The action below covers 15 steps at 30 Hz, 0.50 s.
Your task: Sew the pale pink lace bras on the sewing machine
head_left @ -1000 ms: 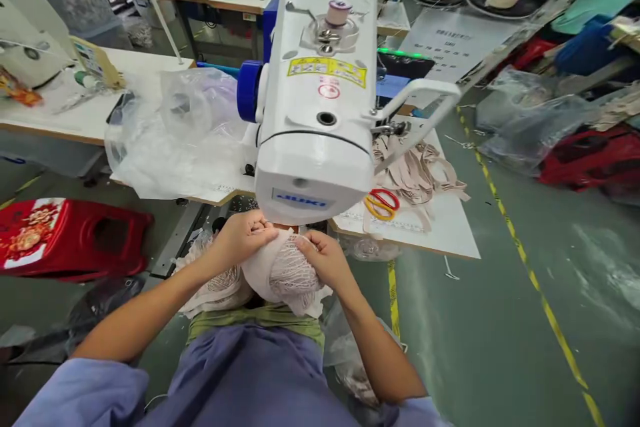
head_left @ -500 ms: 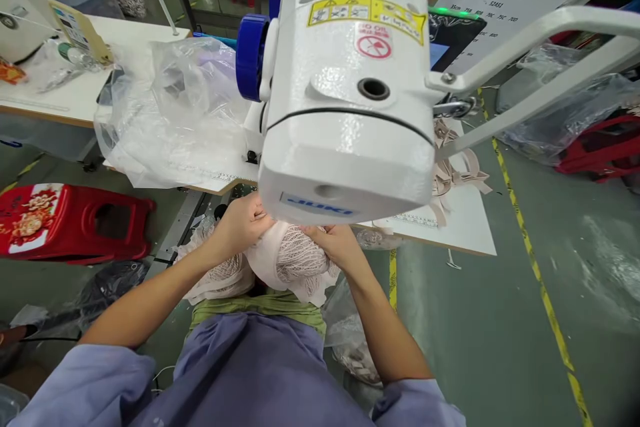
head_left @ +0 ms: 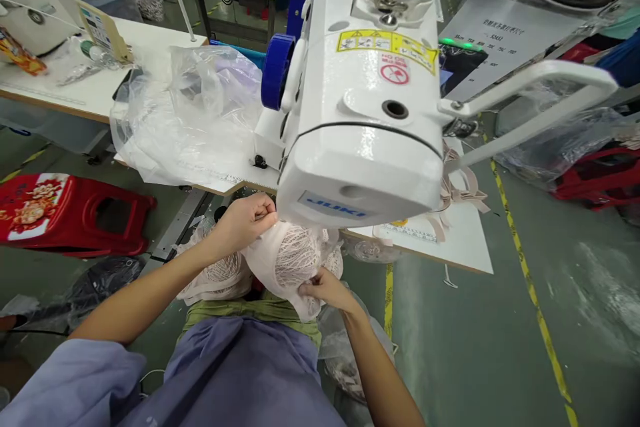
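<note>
Pale lace fabric is pinched — left fingers at its top, right fingers below.

"What has the right hand done?"
"It has left the upper side of the lace cup, close under the sewing machine, and now pinches the lower edge, nearer the lap."
"And the cup?"
"More lace shows at its upper right."
"Anything on the desk?"
"Only a bit of the scissors shows, yellow; a second ago, red and yellow handles did."
</note>
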Motion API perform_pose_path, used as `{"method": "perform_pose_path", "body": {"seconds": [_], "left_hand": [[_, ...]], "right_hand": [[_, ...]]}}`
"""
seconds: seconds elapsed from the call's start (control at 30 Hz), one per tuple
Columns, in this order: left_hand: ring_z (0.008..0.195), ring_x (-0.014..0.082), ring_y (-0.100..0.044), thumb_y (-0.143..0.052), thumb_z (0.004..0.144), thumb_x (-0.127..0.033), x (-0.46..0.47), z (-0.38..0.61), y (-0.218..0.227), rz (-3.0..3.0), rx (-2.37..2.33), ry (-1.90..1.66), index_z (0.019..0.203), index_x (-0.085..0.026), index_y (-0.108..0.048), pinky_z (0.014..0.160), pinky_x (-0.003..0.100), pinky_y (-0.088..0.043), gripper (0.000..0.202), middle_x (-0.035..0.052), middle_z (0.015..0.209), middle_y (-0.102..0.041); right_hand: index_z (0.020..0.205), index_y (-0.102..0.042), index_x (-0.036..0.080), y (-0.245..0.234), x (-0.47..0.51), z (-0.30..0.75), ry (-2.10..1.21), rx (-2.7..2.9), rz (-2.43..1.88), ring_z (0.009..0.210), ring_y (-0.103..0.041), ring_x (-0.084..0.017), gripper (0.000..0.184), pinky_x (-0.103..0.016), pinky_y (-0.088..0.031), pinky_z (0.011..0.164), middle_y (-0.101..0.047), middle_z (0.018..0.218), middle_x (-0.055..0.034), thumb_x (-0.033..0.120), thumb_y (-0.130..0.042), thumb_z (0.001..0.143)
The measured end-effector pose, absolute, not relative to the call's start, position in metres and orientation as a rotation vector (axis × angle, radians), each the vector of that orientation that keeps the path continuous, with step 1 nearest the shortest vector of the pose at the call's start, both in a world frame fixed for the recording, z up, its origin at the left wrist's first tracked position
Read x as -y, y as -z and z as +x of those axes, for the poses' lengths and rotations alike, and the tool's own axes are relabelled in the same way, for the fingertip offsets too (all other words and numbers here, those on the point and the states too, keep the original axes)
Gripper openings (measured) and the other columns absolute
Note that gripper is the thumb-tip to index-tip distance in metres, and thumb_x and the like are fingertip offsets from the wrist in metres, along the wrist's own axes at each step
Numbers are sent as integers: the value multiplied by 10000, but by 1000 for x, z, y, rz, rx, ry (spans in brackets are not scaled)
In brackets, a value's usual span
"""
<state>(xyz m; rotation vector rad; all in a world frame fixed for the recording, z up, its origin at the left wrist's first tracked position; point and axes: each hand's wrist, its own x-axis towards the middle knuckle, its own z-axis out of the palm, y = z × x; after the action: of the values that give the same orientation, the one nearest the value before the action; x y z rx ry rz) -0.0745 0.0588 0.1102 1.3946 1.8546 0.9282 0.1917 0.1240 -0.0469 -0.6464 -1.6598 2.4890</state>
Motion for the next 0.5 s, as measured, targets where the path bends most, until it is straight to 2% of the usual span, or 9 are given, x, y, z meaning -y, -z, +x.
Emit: {"method": "perform_pose_path", "body": {"seconds": [0.1,0.2,0.3,0.4,0.5], "left_hand": [[501,99,-306,-539,867,-281,-58,-74,-111,1401,-1871,-924,783,-176,-509,540,254,-237,138,-47,540,-385],[500,110,-336,-552,879,-318,-57,-71,-110,1385,-1870,-872,804,-177,-524,535,260,-242,163,-39,549,-409],[550,138,-433,-548,904,-370,-56,-70,-111,1406,-1882,-841,831,-174,-550,561,265,-296,210,-19,583,-476],[603,157,-499,-531,930,-396,-55,-71,-110,1425,-1899,-799,889,-175,-586,583,271,-337,232,-5,640,-540],[807,204,-598,-523,948,-388,-49,-70,-110,1506,-1988,-817,1036,-178,-593,674,292,-430,238,49,895,-643]], "right_hand": [[949,-775,193,43,-123,207,-2521,1444,-759,932,-703,-269,369,-422,-522,956,-748,968,-83,477,-841,724],[790,-772,187,35,-124,215,-2506,1323,-829,769,-694,-232,314,-355,-555,802,-738,823,-72,492,-831,740],[801,-777,210,27,-120,218,-2430,1234,-890,677,-669,-198,327,-302,-541,694,-724,754,-50,527,-829,736],[816,-782,218,19,-114,220,-2374,1190,-916,652,-654,-191,332,-290,-532,671,-718,736,-46,528,-845,714],[773,-769,210,12,-111,224,-2328,1172,-925,623,-636,-186,339,-284,-519,644,-711,719,-47,526,-860,692]]}}
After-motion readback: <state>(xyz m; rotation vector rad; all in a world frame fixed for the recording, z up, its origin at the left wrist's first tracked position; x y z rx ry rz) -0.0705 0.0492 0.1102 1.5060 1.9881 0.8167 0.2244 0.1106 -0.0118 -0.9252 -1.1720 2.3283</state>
